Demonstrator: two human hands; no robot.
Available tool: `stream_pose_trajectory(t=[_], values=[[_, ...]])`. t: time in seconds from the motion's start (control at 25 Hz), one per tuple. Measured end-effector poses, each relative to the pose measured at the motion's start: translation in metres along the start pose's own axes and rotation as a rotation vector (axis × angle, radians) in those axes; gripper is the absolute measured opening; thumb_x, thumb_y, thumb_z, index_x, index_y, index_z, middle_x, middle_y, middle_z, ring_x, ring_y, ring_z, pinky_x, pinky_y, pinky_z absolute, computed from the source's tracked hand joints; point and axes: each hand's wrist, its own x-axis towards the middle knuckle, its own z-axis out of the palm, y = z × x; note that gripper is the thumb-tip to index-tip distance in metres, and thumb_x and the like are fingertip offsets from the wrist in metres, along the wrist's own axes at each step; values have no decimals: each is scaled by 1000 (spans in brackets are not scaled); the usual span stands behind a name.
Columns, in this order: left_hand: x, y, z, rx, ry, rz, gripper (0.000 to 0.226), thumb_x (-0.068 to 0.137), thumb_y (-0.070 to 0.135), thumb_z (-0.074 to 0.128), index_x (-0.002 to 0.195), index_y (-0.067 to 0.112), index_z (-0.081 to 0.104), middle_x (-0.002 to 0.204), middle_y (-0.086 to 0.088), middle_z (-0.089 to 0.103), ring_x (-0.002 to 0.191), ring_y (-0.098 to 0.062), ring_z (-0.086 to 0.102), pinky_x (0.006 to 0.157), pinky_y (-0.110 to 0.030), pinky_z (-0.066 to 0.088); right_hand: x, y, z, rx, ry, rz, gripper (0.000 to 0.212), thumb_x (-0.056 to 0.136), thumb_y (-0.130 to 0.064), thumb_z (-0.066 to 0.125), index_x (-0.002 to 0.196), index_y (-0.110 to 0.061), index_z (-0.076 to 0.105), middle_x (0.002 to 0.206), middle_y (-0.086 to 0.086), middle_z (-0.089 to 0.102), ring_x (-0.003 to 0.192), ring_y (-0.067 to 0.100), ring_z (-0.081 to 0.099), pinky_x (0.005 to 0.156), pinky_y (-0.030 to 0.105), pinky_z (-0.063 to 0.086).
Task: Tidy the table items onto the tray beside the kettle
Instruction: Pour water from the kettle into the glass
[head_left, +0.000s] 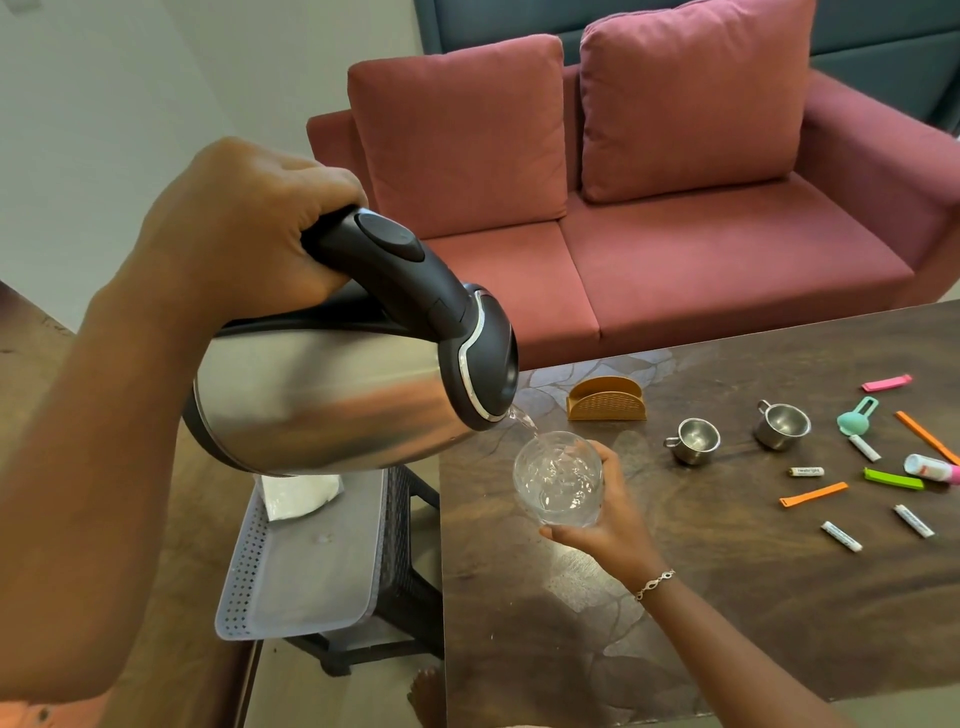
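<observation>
My left hand (244, 223) grips the black handle of a steel kettle (332, 395), tilted spout-down over the table's left edge. Water runs from the spout into a clear glass (558, 478), which my right hand (608, 525) holds from below and behind. A pale perforated tray (291, 597) lies on a dark stool left of the table, with a white cloth (298, 493) at its far end. On the dark table (727, 623) stand two steel cups (693, 440) (782, 425), an orange napkin holder (607, 399), and several clips and batteries to the right.
A pink sofa (649, 249) with two cushions stands behind the table. Scattered at the right are pink (885, 383), green (892, 479) and orange clips (813, 493), a teal scoop (856, 417), white batteries (841, 536) and a small tube (930, 466). A bare foot (426, 691) shows below.
</observation>
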Motion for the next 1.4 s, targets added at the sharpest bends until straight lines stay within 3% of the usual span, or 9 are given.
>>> stream_pose_trajectory(t=[0.32, 0.56, 0.84, 1.4], values=[[-2, 3, -4, -2, -23, -16, 14, 72, 9, 57, 70, -2, 65, 52, -16, 59, 44, -35, 50, 43, -43, 46, -3, -1, 3, 13, -12, 1, 87, 54, -10, 87, 115, -40, 33, 117, -18, 47, 106, -11, 48, 81, 5, 43], [-6, 0, -4, -42, -116, -193, 18, 69, 22, 60, 72, 5, 63, 56, -18, 62, 50, -38, 57, 50, -47, 52, -6, -2, 4, 17, -2, 4, 89, 53, -12, 87, 115, -44, 32, 118, -16, 48, 108, -5, 50, 82, 8, 45], [-8, 2, -5, -41, -116, -213, 18, 69, 23, 59, 72, 6, 63, 56, -17, 62, 50, -37, 57, 50, -47, 52, -8, -1, 4, 6, -2, 4, 87, 53, -11, 87, 114, -41, 33, 116, -20, 46, 106, -14, 46, 80, 2, 42], [-7, 3, -6, -43, -101, -201, 17, 67, 18, 60, 71, 2, 63, 54, -17, 61, 48, -38, 56, 49, -48, 51, -5, -6, 8, 23, 4, -4, 88, 53, -16, 87, 114, -46, 31, 118, -18, 46, 109, 2, 50, 81, 5, 43]])
